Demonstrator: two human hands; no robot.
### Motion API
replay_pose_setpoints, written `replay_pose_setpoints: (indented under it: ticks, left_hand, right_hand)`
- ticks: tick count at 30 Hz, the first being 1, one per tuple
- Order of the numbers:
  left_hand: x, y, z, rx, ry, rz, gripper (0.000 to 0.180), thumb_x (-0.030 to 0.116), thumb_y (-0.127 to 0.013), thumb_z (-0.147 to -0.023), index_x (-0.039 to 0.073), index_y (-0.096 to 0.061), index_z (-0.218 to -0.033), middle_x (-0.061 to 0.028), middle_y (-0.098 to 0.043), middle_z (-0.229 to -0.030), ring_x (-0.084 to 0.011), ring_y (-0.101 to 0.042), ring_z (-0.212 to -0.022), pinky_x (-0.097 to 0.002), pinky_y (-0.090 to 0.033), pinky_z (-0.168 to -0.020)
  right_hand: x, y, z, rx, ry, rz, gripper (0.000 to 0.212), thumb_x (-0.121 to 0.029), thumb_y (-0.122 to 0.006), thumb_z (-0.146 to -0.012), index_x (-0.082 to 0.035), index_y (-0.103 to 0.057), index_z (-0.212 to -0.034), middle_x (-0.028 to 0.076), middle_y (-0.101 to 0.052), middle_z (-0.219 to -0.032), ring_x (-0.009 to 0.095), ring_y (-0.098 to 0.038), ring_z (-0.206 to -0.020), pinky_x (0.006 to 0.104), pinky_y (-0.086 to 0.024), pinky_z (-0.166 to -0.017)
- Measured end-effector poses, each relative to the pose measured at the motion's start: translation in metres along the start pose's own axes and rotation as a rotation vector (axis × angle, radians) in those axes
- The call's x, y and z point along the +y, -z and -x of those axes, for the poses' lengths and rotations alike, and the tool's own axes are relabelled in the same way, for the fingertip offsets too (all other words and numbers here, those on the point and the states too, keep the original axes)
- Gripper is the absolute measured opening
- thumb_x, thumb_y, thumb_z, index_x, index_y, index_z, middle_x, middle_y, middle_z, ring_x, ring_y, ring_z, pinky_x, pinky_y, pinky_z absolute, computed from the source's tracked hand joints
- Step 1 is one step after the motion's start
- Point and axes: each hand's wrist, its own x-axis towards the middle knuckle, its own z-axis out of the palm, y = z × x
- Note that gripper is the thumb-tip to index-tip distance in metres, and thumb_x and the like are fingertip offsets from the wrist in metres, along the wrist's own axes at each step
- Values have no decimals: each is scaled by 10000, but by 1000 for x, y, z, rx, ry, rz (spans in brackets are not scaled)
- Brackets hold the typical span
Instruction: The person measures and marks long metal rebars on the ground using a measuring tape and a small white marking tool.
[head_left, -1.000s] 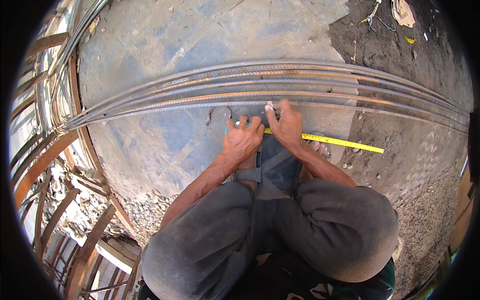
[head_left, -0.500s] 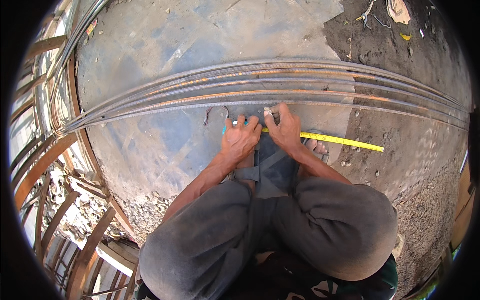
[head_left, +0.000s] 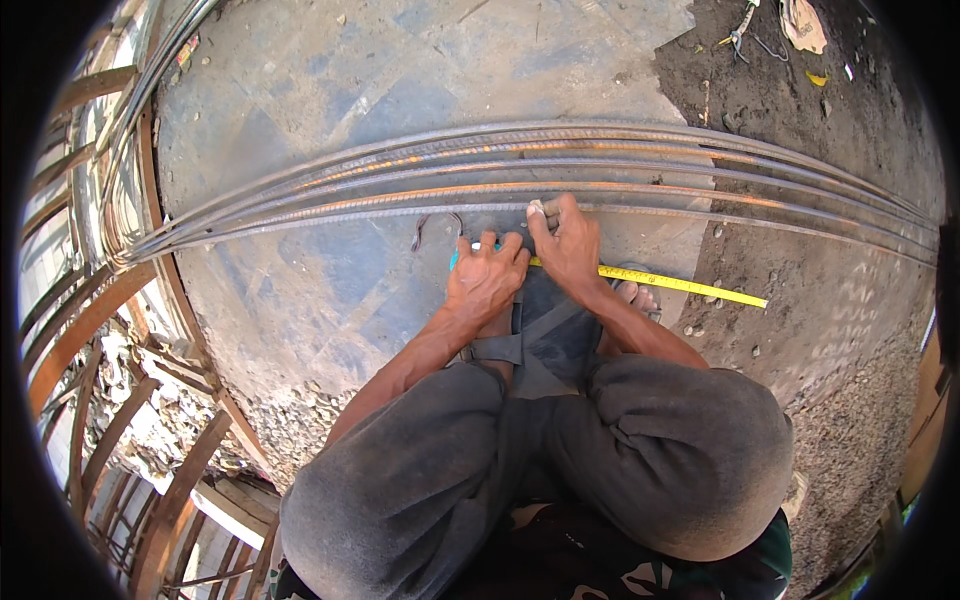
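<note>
My left hand [head_left: 485,278] is closed over a tape measure, whose teal case [head_left: 455,258] shows beside the fingers. The yellow tape blade [head_left: 690,286] runs out to the right, passing beneath my right wrist, its end lying on the ground. Between thumb and fingers my right hand [head_left: 568,245] pinches a small whitish piece [head_left: 536,207] that looks like chalk. Its tip is at the nearest steel rebar [head_left: 400,211]; whether they touch I cannot tell. Beyond it several more ribbed rebars [head_left: 480,166] lie side by side, some rusty.
A thin dark twisted cord [head_left: 420,232] lies left of my left hand. Wooden and metal frames [head_left: 105,300] stand along the left. Loose gravel [head_left: 280,425] borders the concrete slab [head_left: 300,290]. Bare soil [head_left: 800,210] and litter [head_left: 803,25] are at the right.
My right hand has moved slightly forward, bringing the whitish piece to the nearest rebar. The left hand keeps its hold on the tape measure and has shifted only slightly.
</note>
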Motion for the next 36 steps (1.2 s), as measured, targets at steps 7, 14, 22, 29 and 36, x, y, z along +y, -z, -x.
replay_pose_setpoints:
  ticks: [7, 14, 22, 29, 36]
  left_hand:
    - [-1, 1, 1, 14, -8, -4, 166, 152, -614, -809, 104, -658, -963, -29, -541, -993, -254, -565, -995, -491, -477, -759]
    - [-2, -1, 2, 62, -7, -16, 157, 155, -613, -811, 114, -647, -959, -23, -533, -970, -247, -573, -968, -460, -468, -733]
    - [-1, 3, 1, 44, -17, -28, 144, 161, -602, -820, 123, -654, -949, -30, -534, -968, -258, -579, -987, -454, -469, -729]
    - [-1, 3, 2, 49, -15, -2, 144, 160, -606, -812, 109, -662, -934, -42, -540, -967, -265, -578, -989, -470, -474, -730]
    - [-2, -2, 1, 84, -21, -4, 141, 167, -616, -799, 115, -666, -921, -27, -539, -970, -265, -568, -971, -476, -471, -717]
  right_hand:
    - [-3, -2, -8, -31, -12, 107, 248, -240, -670, -859, -26, -553, -809, 187, -610, -585, 379, -627, -539, 464, -473, -514]
    - [0, 8, 24, -92, -47, -94, 231, -221, -688, -858, -25, -569, -834, 169, -653, -632, 339, -639, -535, 434, -483, -522]
    - [-3, 3, 3, -21, -98, -64, 250, -235, -683, -875, -22, -580, -794, 135, -644, -595, 268, -622, -493, 396, -457, -492]
    - [-9, 3, -8, -77, -306, -244, 290, -232, -690, -881, 9, -588, -757, 99, -626, -551, 159, -585, -471, 333, -452, -481]
    - [-6, 10, -22, -178, -321, -106, 288, -220, -703, -847, 36, -617, -748, 133, -604, -561, 184, -580, -499, 352, -456, -507]
